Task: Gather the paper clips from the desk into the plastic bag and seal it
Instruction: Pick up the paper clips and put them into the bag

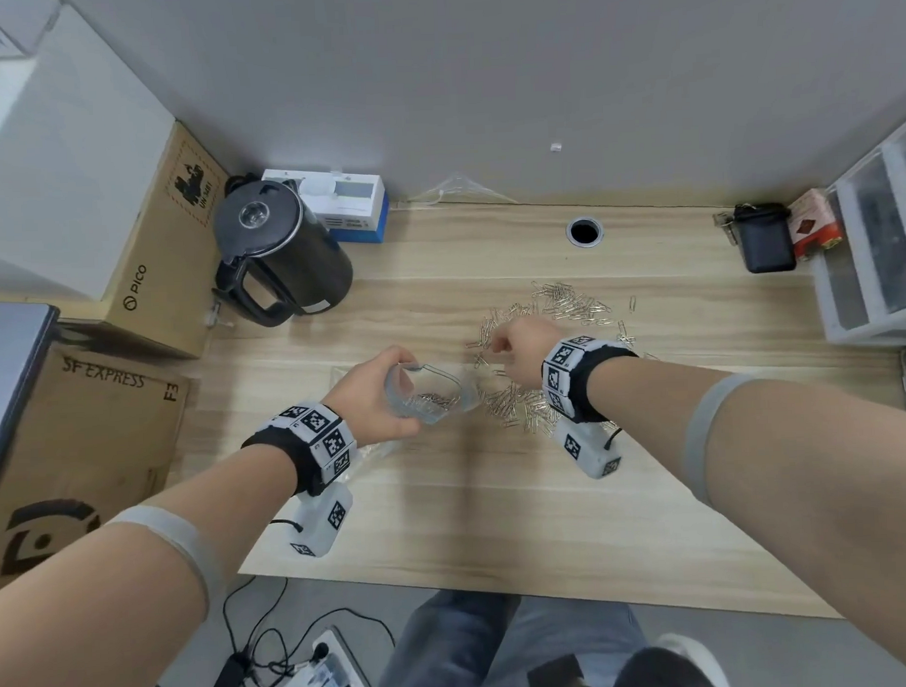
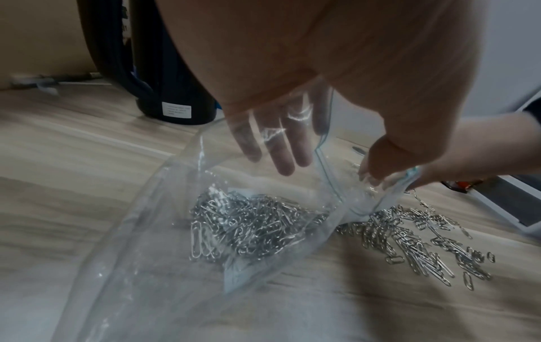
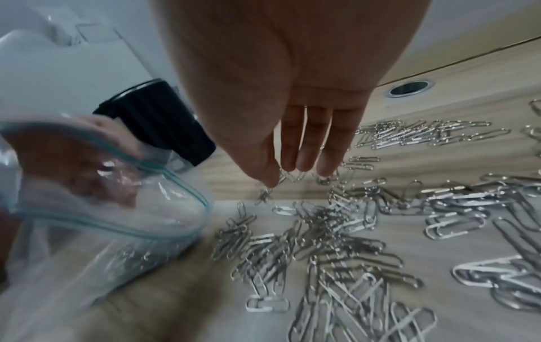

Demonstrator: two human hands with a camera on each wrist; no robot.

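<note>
The left hand (image 2: 336,76) holds the clear plastic bag (image 2: 181,231) open by its rim, fingers (image 2: 281,148) visible through the film. A heap of paper clips (image 2: 249,229) lies inside the bag. At 3 o'clock, loose paper clips (image 2: 415,240) lie on the worktop (image 2: 73,185). At 11 o'clock stands a black kettle (image 2: 164,69).

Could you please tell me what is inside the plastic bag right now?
The plastic bag holds a heap of silver paper clips at its bottom. The left hand holds its mouth open. The heap hides whatever lies beneath it.
</note>
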